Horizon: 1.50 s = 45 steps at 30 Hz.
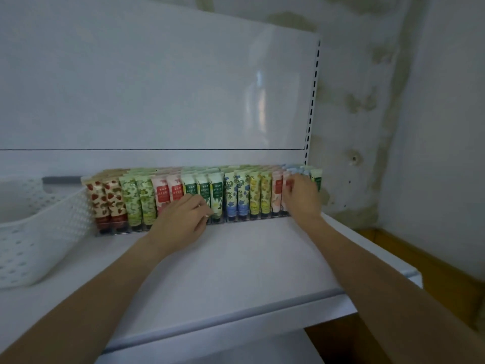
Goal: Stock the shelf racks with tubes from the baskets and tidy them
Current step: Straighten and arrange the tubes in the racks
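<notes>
Your tubes (242, 195) stand upright in a long row at the middle of the frame. They are packed side by side in a clear rack (244, 219) at the back of the white shelf (236, 264), with more rows lined up behind the front one. From left to right the front row runs through strawberry-print tubes (105, 198), green leafy ones, pink ones, white-and-green tubes (216, 191), blue floral ones, yellow ones and peach tubes (276, 191) near the right end. Your left grip (181, 222) sits just left of centre with its fingers curled and its fingertips at the lower front of the white-and-green tubes. Whether it pinches one or only touches them cannot be told. Your right grip (301, 197) is at the right end of the row, its fingers bent over the peach tubes and covering the ones beside them. It is blurred, so you cannot tell if it is closed on a tube. A white perforated basket (39, 245) rests on the shelf at the left edge of the frame, just beside the strawberry-print tubes.
</notes>
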{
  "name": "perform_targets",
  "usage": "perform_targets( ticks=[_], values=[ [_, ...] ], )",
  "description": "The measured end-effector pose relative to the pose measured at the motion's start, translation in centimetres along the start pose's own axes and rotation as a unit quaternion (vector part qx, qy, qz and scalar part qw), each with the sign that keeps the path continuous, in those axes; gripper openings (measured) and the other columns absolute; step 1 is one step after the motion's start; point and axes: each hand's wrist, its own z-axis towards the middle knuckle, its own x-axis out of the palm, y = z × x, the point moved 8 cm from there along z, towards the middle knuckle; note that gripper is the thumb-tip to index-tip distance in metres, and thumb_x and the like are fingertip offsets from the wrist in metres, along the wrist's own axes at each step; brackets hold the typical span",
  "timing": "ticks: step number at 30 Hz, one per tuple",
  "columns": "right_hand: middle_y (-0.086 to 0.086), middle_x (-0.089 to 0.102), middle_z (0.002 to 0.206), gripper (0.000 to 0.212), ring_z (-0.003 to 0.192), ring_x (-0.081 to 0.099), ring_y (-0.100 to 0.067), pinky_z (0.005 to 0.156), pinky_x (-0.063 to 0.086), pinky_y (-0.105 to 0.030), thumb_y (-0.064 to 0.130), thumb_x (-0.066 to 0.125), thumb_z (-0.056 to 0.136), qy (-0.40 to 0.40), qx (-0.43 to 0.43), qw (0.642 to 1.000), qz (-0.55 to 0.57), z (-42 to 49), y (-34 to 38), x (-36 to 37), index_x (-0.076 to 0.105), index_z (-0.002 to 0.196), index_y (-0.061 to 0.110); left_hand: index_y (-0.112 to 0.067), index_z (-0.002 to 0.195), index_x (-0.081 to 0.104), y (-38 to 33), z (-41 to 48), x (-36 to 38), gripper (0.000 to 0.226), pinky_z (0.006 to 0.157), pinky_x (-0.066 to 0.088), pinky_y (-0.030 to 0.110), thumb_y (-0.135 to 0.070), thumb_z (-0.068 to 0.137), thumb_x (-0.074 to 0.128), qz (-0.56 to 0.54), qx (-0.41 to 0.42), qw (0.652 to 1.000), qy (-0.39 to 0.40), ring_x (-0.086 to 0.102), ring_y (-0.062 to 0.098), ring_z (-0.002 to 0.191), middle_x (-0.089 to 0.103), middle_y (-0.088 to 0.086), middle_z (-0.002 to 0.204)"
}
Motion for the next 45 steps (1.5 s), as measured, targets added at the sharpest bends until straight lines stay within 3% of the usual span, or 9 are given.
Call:
perform_targets(
  ticks=[4,8,12,18,35,45],
  values=[
    [-0.014,0.055,0.119,0.026,0.11,0.045,-0.03,0.086,0.039,-0.035,0.013,0.048,0.093,-0.023,-0.002,1.0,-0.001,3.7,-3.1,-2.7,0.059,0.116,0.007,-0.013,0.116,0.061,-1.7,2.9,0.6,0.028,0.086,0.044,0.033,-0.015,0.093,0.045,-0.001,0.032,0.999,0.009,0.051,0.02,0.106,0.057,0.003,0.113],
    [-0.014,0.054,0.128,0.033,0.12,0.037,-0.033,0.094,0.035,-0.036,0.012,0.046,0.093,0.075,-0.046,0.996,-0.026,6.8,-4.6,-2.5,0.059,0.123,0.011,-0.019,0.128,0.052,-3.1,6.1,1.6,0.036,0.092,0.038,0.032,-0.02,0.094,0.041,0.01,0.038,0.999,0.018,0.041,0.018,0.119,0.048,-0.001,0.13],
    [-0.009,0.059,0.123,0.031,0.121,0.039,-0.029,0.095,0.037,-0.038,0.018,0.052,0.092,0.152,-0.074,0.985,-0.029,7.9,-4.9,-1.6,0.061,0.121,0.014,-0.018,0.128,0.052,-3.9,8.6,2.2,0.036,0.093,0.037,0.034,-0.02,0.094,0.041,0.016,0.037,0.999,0.017,0.04,0.02,0.12,0.048,0.0,0.131],
    [-0.009,0.062,0.12,0.027,0.116,0.049,-0.025,0.097,0.043,-0.041,0.018,0.057,0.09,0.197,-0.102,0.975,-0.02,8.5,-4.5,-0.6,0.065,0.115,0.013,-0.016,0.126,0.053,-4.2,11.9,1.7,0.035,0.093,0.038,0.035,-0.02,0.093,0.044,-0.001,0.01,1.0,0.02,0.038,0.02,0.119,0.047,0.001,0.13],
    [-0.009,0.062,0.118,0.026,0.101,0.054,-0.016,0.082,0.04,-0.026,0.014,0.058,0.089,0.179,-0.105,0.978,0.024,9.4,-4.6,-0.6,0.065,0.114,0.011,-0.015,0.12,0.057,-3.0,11.8,1.5,0.03,0.092,0.036,0.033,-0.021,0.093,0.045,-0.001,-0.003,0.999,0.053,0.039,0.02,0.117,0.05,0.001,0.126],
    [-0.011,0.062,0.114,0.022,0.099,0.057,-0.023,0.08,0.04,-0.027,0.015,0.057,0.09,0.156,-0.061,0.986,0.01,9.3,-7.7,-1.6,0.067,0.108,0.009,-0.015,0.118,0.059,-3.9,11.7,2.9,0.029,0.093,0.038,0.036,-0.016,0.091,0.047,-0.016,0.019,0.998,0.054,0.041,0.022,0.115,0.053,0.002,0.123]
  ],
)
